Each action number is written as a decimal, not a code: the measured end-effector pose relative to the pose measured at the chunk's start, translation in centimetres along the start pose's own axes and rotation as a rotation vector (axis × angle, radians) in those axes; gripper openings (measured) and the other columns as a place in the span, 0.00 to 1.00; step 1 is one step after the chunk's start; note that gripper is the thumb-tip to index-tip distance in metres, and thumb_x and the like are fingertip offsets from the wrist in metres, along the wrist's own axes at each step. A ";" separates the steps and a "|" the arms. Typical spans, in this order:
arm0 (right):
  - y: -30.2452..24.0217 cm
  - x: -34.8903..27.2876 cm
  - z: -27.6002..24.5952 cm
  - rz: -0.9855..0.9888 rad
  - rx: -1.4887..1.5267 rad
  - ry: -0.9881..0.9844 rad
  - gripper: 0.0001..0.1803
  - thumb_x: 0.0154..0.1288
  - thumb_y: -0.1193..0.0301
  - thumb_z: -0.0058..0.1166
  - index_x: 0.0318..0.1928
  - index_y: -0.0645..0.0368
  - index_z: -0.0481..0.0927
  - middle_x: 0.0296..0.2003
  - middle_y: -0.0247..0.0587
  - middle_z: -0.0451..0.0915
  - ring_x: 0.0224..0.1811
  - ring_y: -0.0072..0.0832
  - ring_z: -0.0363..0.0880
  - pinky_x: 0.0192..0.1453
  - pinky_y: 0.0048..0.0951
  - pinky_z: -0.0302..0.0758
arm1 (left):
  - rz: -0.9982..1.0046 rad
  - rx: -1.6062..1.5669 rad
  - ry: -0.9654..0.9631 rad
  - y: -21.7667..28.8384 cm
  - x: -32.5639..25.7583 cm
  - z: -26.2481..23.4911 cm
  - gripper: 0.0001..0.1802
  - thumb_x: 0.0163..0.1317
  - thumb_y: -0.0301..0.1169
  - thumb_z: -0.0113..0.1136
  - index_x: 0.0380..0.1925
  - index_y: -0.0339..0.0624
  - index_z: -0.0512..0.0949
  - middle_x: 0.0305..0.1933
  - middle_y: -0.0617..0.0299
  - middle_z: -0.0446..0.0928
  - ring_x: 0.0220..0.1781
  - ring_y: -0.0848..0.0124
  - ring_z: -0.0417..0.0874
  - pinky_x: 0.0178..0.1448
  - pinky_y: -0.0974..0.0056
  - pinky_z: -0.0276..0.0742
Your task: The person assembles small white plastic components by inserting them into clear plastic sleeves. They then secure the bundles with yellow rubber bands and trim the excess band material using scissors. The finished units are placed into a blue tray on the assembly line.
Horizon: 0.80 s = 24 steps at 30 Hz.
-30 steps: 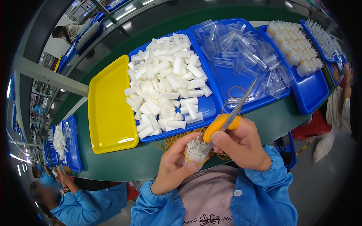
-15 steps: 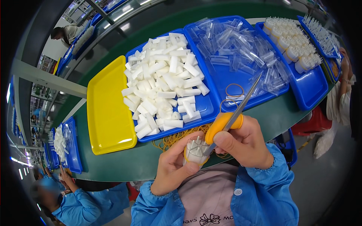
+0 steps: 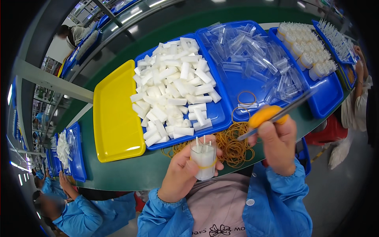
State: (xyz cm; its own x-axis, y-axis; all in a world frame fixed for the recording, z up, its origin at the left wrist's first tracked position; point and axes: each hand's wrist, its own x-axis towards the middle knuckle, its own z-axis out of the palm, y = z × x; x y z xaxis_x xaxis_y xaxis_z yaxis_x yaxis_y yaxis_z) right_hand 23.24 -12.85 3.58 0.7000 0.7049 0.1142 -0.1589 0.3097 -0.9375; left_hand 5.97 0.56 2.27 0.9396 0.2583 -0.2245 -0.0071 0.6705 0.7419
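My left hand (image 3: 181, 173) is closed round a small upright bundle (image 3: 206, 158) of clear plastic sleeves with white filling. A yellow band circles the bundle, and thin white stems stick up from its top. To the right, my right hand (image 3: 279, 146) grips a long metal tool with an orange-yellow grip (image 3: 269, 115). One metal end points up and right, smeared by motion; the other points down and left, apart from the bundle. Its exact kind I cannot make out. Loose rubber bands (image 3: 237, 148) lie in a heap on the green table behind my hands.
A blue tray (image 3: 217, 112) holds a pile of white foam pieces (image 3: 173, 87). Beside it stand a yellow tray (image 3: 114, 118) and a blue tray with clear plastic tubes (image 3: 241, 87). Banded bundles (image 3: 304, 49) fill part of another tray. Co-workers sit at left and right.
My right hand has drawn the tool up and right, away from the bundle. My left hand has tipped the bundle more upright, so its side now faces me.
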 end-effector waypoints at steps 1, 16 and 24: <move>-0.4 0.2 -1.1 -0.055 -0.167 -0.022 0.09 0.64 0.75 0.52 0.41 0.69 0.77 0.32 0.38 0.77 0.31 0.19 0.75 0.35 0.20 0.73 | -0.009 -0.045 0.031 0.1 0.1 0.3 0.42 0.57 0.48 0.62 0.62 0.32 0.58 0.54 0.54 0.69 0.53 0.64 0.74 0.50 0.58 0.76; -0.9 -2.3 -5.7 -0.100 -0.084 0.253 0.09 0.66 0.76 0.46 0.39 0.69 0.76 0.32 0.40 0.77 0.28 0.23 0.76 0.33 0.24 0.74 | 0.022 0.034 0.005 -1.1 0.5 0.2 0.37 0.59 0.43 0.61 0.63 0.35 0.60 0.56 0.57 0.69 0.55 0.68 0.73 0.59 0.59 0.71; -1.0 0.6 1.7 0.195 -0.062 -0.161 0.10 0.67 0.73 0.47 0.45 0.66 0.73 0.29 0.32 0.75 0.27 0.12 0.71 0.30 0.15 0.69 | 0.156 0.376 0.189 -2.3 0.5 1.3 0.44 0.54 0.55 0.62 0.61 0.34 0.63 0.47 0.56 0.75 0.41 0.68 0.80 0.46 0.64 0.75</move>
State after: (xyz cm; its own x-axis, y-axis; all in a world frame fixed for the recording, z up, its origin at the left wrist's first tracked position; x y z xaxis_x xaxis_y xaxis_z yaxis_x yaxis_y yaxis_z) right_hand 22.62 -11.64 5.19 0.5399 0.8414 -0.0248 -0.2340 0.1217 -0.9646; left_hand 6.85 -1.71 1.29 0.8579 0.4823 -0.1770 0.0135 0.3232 0.9462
